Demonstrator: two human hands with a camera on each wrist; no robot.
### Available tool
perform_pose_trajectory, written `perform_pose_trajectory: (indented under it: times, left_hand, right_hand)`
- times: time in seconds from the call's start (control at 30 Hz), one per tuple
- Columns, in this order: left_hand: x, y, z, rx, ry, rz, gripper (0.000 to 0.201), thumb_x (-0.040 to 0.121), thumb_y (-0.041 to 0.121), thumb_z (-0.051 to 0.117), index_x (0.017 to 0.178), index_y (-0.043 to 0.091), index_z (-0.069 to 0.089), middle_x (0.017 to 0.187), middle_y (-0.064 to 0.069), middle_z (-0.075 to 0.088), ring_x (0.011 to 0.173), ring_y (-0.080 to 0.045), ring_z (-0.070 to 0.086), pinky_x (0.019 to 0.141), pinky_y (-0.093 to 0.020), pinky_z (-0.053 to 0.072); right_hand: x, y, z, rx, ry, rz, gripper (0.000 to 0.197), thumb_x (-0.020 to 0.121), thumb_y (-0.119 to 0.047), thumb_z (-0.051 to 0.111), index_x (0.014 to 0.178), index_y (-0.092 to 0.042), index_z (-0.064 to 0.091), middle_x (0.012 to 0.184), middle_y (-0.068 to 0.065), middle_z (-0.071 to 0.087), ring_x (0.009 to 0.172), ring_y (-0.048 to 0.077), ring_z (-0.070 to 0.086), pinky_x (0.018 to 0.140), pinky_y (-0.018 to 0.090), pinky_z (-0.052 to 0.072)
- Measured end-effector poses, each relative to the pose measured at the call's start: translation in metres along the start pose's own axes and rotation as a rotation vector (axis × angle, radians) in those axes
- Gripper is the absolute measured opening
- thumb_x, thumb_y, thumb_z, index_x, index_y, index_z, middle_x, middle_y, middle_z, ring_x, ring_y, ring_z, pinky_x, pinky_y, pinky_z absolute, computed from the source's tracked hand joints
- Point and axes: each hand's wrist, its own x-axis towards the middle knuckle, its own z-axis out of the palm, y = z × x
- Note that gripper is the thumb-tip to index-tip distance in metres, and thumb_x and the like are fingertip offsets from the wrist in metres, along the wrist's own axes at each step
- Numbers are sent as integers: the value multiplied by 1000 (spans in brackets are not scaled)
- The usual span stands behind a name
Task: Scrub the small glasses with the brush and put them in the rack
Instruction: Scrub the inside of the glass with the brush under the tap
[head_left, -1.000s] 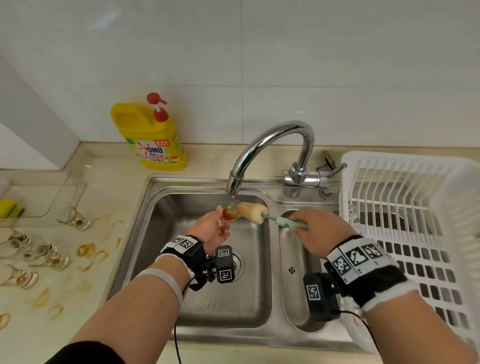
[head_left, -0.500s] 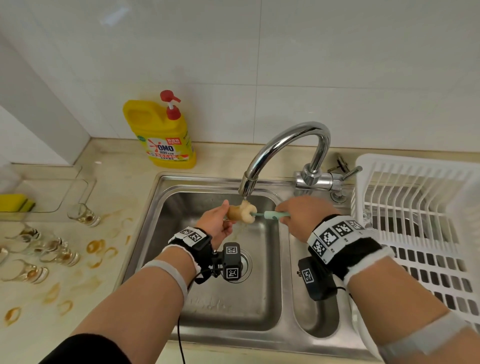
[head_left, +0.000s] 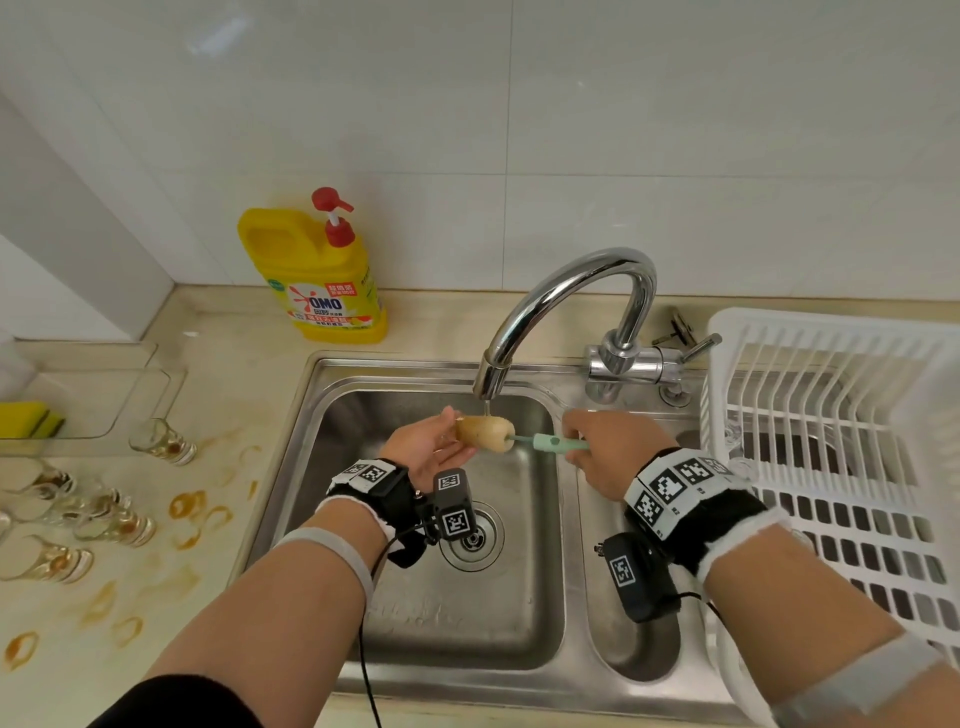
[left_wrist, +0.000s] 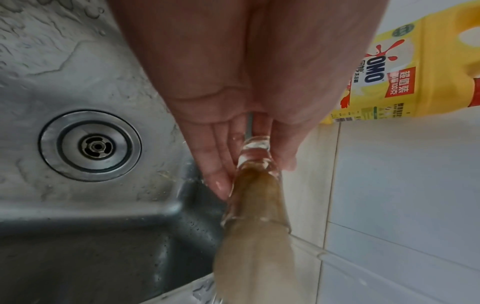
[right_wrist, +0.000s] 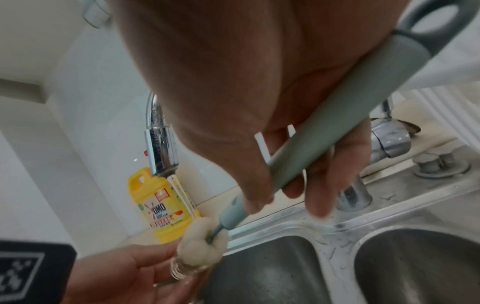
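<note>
Under faucet (head_left: 566, 312): left hand (head_left: 431, 449) pinches small glass (left_wrist: 255, 185), fingers nearly straight. Right hand (head_left: 605, 452) wrapped round brush (head_left: 485, 434) handle, sponge inside glass. Left wrist view alone shows glass clearly. Rack (head_left: 852, 415) right of faucet.

Both hands crowd the space under the spout; open room lies low in the basins.

The faucet (head_left: 566, 291) arches over the far rim of the sink (head_left: 291, 467), its spout just above the brush (head_left: 488, 434) and small glass (left_wrist: 255, 164), closing off the way upward there. The left hand (head_left: 426, 449) and right hand (head_left: 608, 457) fill the middle. Below them the left basin, around the drain (head_left: 475, 538), and the narrower right basin lie open. The white rack (head_left: 831, 441) walls the right side. The yellow bottle (head_left: 317, 275) stands far left, dirty glasses (head_left: 104, 514) cluster on the left counter.
</note>
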Motion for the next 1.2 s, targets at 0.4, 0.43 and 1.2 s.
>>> perform_pose_trajectory:
  times: [0.4,0.43,1.2]
  left_hand:
    - [-4,7,6,-37,-18,12,34,102,16,54,133,1,58,134,-24,56,109,-32,61,85,-38,57]
    - [-5,7,7,-16,-3,14,34,102,18,54,131,0,59,133,-24,56,108,-32,62,81,-36,59]
    - [-18,7,3,-64,10,-3,40,96,21,63,129,-2,57,125,-24,64,108,-28,66,78,-33,62]
  right_hand:
    - [6,-1,2,-80,-36,-4,21,102,-29,40,105,-17,57,87,0,60,79,23,62,75,36,54]
    - [6,-2,0,-102,-20,-23,21,102,-31,40,106,-18,56,87,-1,59,79,22,61,74,36,53]
    - [5,1,-2,-30,-32,-45,18,103,-39,39,99,-24,49,86,-4,58,74,18,57,68,32,46]
